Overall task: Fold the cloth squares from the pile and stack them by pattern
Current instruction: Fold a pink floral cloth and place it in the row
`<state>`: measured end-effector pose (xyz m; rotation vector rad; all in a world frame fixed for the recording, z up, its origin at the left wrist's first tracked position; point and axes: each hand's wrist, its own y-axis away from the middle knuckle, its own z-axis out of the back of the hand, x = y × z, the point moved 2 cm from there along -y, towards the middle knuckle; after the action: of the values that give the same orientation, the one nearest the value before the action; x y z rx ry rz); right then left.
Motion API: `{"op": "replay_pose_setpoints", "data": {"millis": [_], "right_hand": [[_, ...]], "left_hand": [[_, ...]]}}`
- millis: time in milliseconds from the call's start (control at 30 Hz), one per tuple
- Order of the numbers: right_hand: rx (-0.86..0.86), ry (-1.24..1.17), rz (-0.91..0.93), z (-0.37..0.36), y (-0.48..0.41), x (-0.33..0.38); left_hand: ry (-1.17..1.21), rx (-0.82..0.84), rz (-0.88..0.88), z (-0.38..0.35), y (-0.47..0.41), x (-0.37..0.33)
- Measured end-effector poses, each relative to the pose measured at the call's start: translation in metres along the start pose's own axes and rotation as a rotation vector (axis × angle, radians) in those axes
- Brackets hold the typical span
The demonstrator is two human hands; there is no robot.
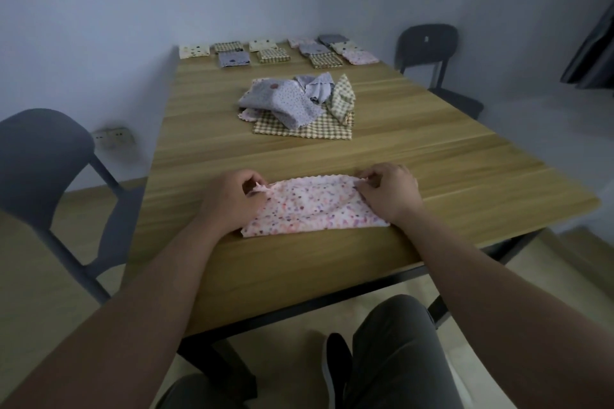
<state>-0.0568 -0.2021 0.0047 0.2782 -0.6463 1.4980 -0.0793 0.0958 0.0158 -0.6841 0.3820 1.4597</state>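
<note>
My left hand (229,199) and right hand (388,192) each pinch a far corner of the pink cloth (309,206) on the worktop (432,156), so I'd match edges before creasing.

A light wood-grain tabletop (432,156) on a black metal frame (229,372) is pushed into the corner of pale bluish walls (133,10). A grey plastic chair (43,149) stands at its left side, a darker chair (428,46) at the far right. A double wall socket (114,138) sits low behind the grey chair, above a beige floor (40,276). Something dark hangs at the right edge (594,53)
</note>
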Motion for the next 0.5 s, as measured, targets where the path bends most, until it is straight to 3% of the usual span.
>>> {"op": "replay_pose_setpoints", "data": {"millis": [200,500], "right_hand": [[-0.056,-0.073,0.040,0.0002,0.0020,-0.0007],[-0.046,0.018,0.054,-0.0049,-0.0035,-0.0024]], "left_hand": [[0.108,-0.100,-0.013,0.0028,0.0049,0.0039],[0.006,-0.041,0.008,-0.0008,0.0033,0.0020]]}}
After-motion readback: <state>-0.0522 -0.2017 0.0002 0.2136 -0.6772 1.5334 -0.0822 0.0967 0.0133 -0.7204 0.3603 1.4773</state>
